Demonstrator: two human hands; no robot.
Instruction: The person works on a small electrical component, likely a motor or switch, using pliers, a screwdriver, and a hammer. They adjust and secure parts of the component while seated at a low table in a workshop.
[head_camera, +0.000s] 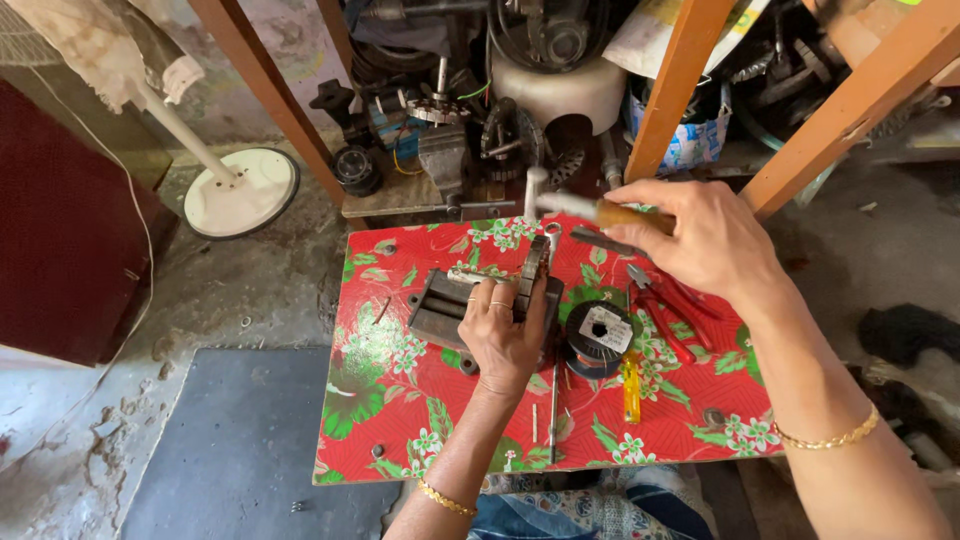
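Hammer (575, 207) gripped; fingers (640, 200) closed.

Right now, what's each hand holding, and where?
Right hand: hammer, gripped on its wooden handle. Left hand: steadies an upright metal part on the dark block.

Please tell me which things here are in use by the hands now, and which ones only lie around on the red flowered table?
In use:
left hand steadying the round metal part on the dark vise block
right hand gripping a wooden-handled hammer

Lying about:
red-handled pliers
spool of wire
yellow-handled screwdriver
red flowered table
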